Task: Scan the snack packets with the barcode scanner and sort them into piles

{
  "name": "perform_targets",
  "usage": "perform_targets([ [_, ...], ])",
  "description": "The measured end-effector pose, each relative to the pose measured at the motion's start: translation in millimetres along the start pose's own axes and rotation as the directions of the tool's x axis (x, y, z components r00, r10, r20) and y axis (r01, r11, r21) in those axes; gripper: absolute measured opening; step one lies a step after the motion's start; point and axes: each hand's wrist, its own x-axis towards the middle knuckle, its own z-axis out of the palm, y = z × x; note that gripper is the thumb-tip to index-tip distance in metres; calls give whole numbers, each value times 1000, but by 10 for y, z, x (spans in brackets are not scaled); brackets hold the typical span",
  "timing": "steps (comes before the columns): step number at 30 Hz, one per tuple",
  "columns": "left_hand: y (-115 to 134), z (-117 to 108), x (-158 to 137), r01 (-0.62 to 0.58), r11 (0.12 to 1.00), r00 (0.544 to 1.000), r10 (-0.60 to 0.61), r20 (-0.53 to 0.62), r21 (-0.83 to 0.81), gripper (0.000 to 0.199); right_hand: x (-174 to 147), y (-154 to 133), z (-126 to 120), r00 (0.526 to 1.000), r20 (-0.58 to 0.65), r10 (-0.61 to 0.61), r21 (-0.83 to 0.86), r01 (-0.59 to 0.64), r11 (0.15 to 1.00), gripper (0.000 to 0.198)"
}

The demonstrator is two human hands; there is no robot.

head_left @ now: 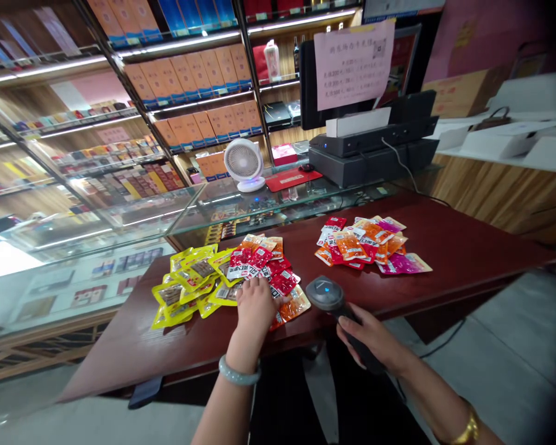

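My right hand is wrapped round the dark handle of a barcode scanner, its grey head with a small blue light tilted up just over the table edge. My left hand rests on a pile of red and orange snack packets, fingers bent over them and thumb spread to the right; its fingertips are partly hidden among them. Left of that hand, yellow snack packets with clear windows lie heaped against the red ones. Farther right sits a separate pile of orange, red and purple packets.
Everything lies on a dark red table. Behind it stand a glass counter, a white fan, a red mat and a monitor with a pink notice. Boxed goods fill the shelves. A cable hangs below the scanner.
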Motion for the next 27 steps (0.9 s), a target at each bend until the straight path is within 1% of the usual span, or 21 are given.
perform_targets([
  [7, -16, -30, 102, -41, 997, 995, 46, 84, -58, 54, 59, -61, 8, 1000, -3, -14, 34, 14, 999, 43],
  [9, 11, -38, 122, -31, 997, 997, 35, 64, -65, 55, 70, -89, 11, 1000, -1, -22, 39, 22, 999, 44],
  [11, 59, -36, 145, -22, 996, 999, 24, 21, -89, 52, 76, -114, 10, 1000, 7, -26, 39, 25, 999, 44],
  [14, 141, -9, 202, -4, 981, 1000, -2, -27, -195, 45, 86, -145, -7, 999, 7, -36, 35, 35, 999, 43],
  [17, 207, 21, 275, 42, 929, 999, -49, -12, -367, 45, 95, -185, -39, 998, -11, -58, 71, 59, 996, 45],
  [20, 254, 31, 321, 44, 868, 999, -46, 8, -494, 42, 98, -250, -68, 996, -40, -76, 117, 80, 990, 48],
  [23, 299, 34, 323, 24, 839, 1000, -24, 6, -544, 42, 97, -316, -84, 994, -53, -95, 127, 101, 987, 49],
  [27, 352, 56, 304, 10, 836, 1000, -16, -5, -548, 44, 96, -355, -99, 995, -31, -95, 132, 98, 986, 49],
])
